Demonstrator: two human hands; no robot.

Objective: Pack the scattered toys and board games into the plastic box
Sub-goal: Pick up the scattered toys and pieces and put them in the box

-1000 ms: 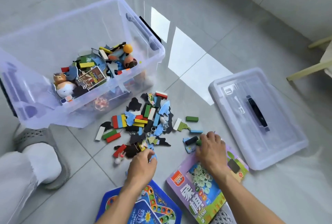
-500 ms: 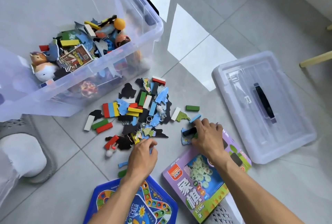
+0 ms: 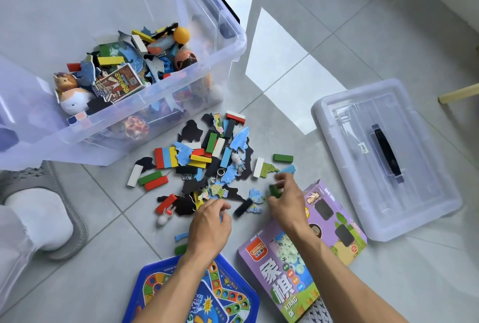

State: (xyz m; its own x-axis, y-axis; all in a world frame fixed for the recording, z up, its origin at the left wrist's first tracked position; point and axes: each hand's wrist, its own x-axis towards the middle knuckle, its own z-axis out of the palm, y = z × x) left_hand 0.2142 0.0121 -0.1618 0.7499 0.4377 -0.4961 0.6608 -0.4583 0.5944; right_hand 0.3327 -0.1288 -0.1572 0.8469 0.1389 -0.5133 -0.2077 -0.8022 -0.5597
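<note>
At the bottom of the frame I saw the blue board game point(image 3: 191, 294) and purple game box point(image 3: 290, 271) on the tiles. My left hand point(image 3: 208, 227) was curled over puzzle pieces; I couldn't tell what it grasped. My right hand point(image 3: 285, 202) pinched a green block point(image 3: 274, 190). The scattered pile point(image 3: 207, 159) lay mid-frame, the plastic box point(image 3: 228, 45) upper left, its lid point(image 3: 383, 157) right.

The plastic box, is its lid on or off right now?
Off. The plastic box stands open-topped with toys inside, and its lid lies flat on the floor apart from it.
</note>
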